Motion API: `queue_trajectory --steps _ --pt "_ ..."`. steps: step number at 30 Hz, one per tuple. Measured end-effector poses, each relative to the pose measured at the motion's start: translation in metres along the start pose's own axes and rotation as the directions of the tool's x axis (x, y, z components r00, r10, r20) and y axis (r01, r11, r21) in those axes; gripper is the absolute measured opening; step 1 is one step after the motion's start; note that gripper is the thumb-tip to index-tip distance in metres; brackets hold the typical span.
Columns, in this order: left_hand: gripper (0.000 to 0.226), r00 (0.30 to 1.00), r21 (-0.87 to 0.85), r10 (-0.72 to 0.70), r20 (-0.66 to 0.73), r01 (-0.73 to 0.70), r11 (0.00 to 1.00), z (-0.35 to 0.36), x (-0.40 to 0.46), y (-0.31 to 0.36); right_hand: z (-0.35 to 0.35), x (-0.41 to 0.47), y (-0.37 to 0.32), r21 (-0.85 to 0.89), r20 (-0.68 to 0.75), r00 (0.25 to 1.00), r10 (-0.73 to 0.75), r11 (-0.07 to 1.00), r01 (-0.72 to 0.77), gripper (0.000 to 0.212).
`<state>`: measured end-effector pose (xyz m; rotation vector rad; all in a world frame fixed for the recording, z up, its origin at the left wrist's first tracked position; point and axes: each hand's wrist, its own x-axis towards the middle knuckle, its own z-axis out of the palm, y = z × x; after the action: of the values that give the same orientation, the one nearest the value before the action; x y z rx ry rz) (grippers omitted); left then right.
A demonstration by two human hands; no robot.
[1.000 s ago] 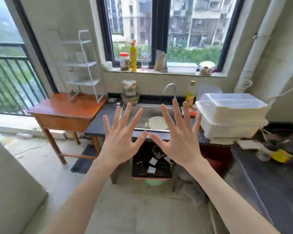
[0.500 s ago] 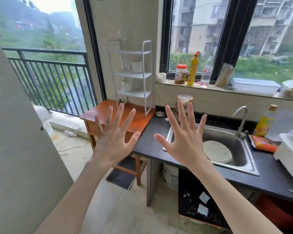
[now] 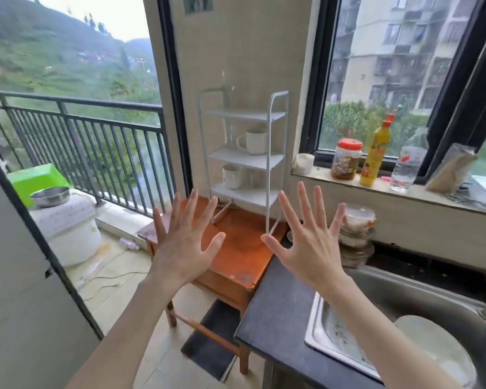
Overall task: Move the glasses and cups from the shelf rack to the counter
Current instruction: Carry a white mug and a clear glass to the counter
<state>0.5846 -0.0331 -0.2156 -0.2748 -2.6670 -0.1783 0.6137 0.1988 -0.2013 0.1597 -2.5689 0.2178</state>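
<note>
Hands raised, fingers spread, before the shelf rack.

Your left hand (image 3: 182, 249) and right hand (image 3: 310, 248) hang in the air with every finger straight and apart, palms away from you, gripping nothing. Beyond them the white shelf rack (image 3: 243, 161) stands on the orange wooden desk (image 3: 240, 248). One white cup (image 3: 253, 140) sits on its middle shelf, another white cup (image 3: 232, 176) on the shelf below with a clear glass (image 3: 253, 178) just beside it. Your right forearm crosses the dark counter (image 3: 275, 313) beside the steel sink (image 3: 404, 299).
</note>
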Motion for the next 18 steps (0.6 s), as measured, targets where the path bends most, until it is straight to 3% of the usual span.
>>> queue_trajectory --steps 10,18 --pt "0.061 0.992 -0.119 0.020 0.124 -0.005 0.993 0.114 0.111 -0.055 0.117 0.097 0.006 -0.028 0.096 0.995 0.033 0.999 -0.030 0.080" --pt "0.060 0.959 -0.187 0.173 0.224 -0.131 0.973 0.221 0.220 -0.122 0.238 0.177 -0.013 -0.106 0.182 0.966 0.183 0.980 -0.166 0.079"
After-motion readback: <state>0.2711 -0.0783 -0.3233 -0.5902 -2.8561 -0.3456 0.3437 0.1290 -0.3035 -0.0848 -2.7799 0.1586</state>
